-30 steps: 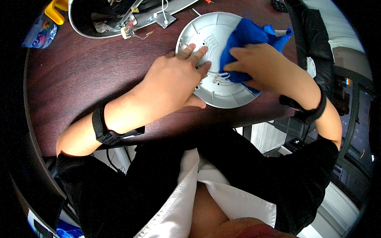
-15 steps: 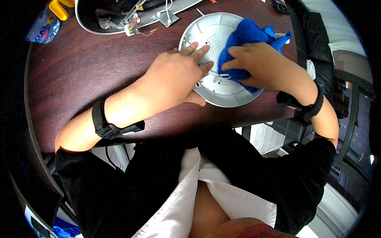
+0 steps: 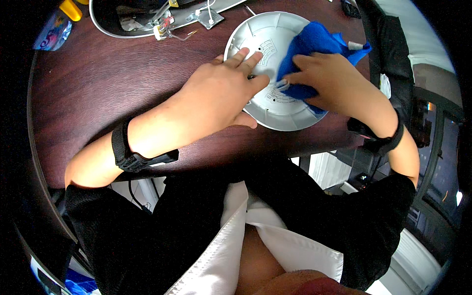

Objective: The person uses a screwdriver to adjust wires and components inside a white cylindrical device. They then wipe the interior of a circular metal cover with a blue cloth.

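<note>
A round, shallow white plastic cover lies on the table with its ribbed inner side up; vent slots and small screw holes show in it. Spread fingers of my left hand rest over its left side, with the thumb by the lower left rim. On the cover's right half my right hand presses a bunched blue cloth against the inside, fingers bent into it. Part of the cloth trails past the right rim. A thin white wire loop shows by the right fingertips.
At the far left stands an open white housing with wiring, connectors and a metal plate near it. A yellow object and a colourful packet lie at the table's left edge. A small black item sits far right.
My right hand and the blue cloth have shifted slightly right and up across the cover, baring more vent slots. The left hand holds almost the same place.
</note>
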{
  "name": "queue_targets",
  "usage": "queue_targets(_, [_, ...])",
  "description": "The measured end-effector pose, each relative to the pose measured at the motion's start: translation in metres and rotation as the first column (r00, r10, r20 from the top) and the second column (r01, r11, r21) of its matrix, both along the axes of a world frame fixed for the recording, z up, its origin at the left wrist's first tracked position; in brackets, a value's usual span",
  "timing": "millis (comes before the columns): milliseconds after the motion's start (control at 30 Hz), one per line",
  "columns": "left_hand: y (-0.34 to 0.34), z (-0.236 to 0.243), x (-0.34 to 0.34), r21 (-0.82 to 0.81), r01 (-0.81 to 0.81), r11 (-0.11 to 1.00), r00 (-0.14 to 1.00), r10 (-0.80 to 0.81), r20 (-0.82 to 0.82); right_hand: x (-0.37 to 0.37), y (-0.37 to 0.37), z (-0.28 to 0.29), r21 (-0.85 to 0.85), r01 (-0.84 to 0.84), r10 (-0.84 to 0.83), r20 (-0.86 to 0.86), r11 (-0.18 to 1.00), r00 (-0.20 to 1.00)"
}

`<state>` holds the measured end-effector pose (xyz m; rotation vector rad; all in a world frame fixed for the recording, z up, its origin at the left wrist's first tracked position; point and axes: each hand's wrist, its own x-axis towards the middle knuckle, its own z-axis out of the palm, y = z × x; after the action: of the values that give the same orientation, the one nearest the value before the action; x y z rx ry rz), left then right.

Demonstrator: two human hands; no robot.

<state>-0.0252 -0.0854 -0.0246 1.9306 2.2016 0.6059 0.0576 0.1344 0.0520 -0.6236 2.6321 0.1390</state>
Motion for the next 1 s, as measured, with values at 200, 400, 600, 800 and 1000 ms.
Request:
queue_targets(200, [0.000, -0.002, 0.000, 0.009, -0.004, 1.000, 0.996, 0.003, 0.086, 0.015, 0.011, 0.009, -0.016, 0.161, -0.161, -0.091, 0.987, 0.983])
queue_targets(400, [0.004, 0.003, -0.002, 0.145, 0.100, 0.984, 0.989, -0.114, 0.093, 0.038, 0.027, 0.001, -0.174, 0.326, -0.357, -0.191, 0.929, 0.915])
queue_targets(600, [0.006, 0.016, -0.015, 0.246, 0.040, 0.968, 0.985, -0.080, 0.156, 0.066, 0.045, -0.012, -0.380, 0.441, -0.535, -0.190, 0.813, 0.823])
queue_targets(800, [0.008, 0.002, -0.019, 0.094, -0.191, 0.977, 0.980, 0.186, 0.065, 0.088, 0.048, -0.023, -0.373, 0.443, -0.553, -0.271, 0.815, 0.788])
queue_targets(1000, [0.019, -0.014, -0.028, -0.056, -0.219, 0.974, 0.973, 0.213, -0.089, 0.098, 0.054, -0.033, -0.448, 0.481, -0.631, -0.291, 0.754, 0.719])
